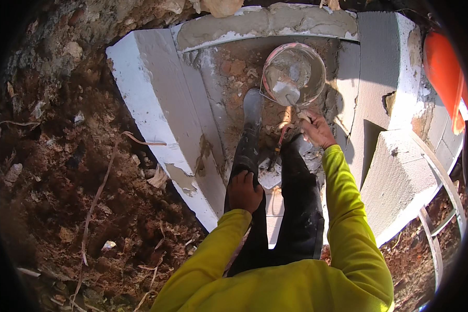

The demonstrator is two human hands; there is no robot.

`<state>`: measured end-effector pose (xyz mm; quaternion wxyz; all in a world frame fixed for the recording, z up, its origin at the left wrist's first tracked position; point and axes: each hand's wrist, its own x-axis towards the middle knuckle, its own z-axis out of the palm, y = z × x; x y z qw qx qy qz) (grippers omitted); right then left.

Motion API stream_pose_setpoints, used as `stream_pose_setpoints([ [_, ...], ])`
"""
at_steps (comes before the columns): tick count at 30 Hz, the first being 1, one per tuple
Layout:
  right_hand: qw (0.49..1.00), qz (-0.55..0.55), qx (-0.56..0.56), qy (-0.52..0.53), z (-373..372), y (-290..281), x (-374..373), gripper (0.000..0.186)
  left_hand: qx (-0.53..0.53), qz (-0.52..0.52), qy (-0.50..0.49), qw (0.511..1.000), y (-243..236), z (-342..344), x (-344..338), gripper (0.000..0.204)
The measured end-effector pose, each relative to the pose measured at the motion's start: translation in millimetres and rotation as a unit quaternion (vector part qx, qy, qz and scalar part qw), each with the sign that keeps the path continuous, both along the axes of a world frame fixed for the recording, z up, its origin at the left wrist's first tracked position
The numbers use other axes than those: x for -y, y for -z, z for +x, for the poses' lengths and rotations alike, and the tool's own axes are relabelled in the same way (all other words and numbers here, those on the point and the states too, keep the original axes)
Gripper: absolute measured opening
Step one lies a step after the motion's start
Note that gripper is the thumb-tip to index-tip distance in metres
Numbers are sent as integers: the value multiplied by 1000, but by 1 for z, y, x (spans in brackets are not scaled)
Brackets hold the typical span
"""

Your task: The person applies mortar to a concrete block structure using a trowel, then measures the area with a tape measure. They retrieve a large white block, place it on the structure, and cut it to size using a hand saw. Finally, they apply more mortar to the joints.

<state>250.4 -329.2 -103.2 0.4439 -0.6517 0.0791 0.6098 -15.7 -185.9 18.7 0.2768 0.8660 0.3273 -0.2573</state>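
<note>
My right hand (317, 129) is closed around the handle of a trowel (286, 94). The trowel's blade reaches into a round bucket (322, 92) smeared with grey mortar (283, 63). Wet mortar partly covers the blade. My left hand (245, 191) lies on my left knee with no tool in it, its fingers resting over the dark trousers. Between my legs, below the bucket, lies a tool with a red and yellow handle (280, 145), partly hidden by my right leg and in shadow.
Grey-rendered block walls flank me, a left wall (164, 83) and a right wall (375, 67). A curved mortar-covered ledge (265, 23) spans the far side. Rough soil (88, 182) drops away left. An orange container (442, 70) stands far right, above bent pale strips (442, 174).
</note>
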Motion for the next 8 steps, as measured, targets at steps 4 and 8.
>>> stream_pose_setpoints([
  [4, 987, 79, 54, 129, -36, -42, -88, 39, -33, -4, -9, 999, -6, 9, -1, 44],
  [8, 967, 132, 164, 144, -66, -32, -239, 41, -31, -5, -25, 999, 2, -5, -2, 48],
])
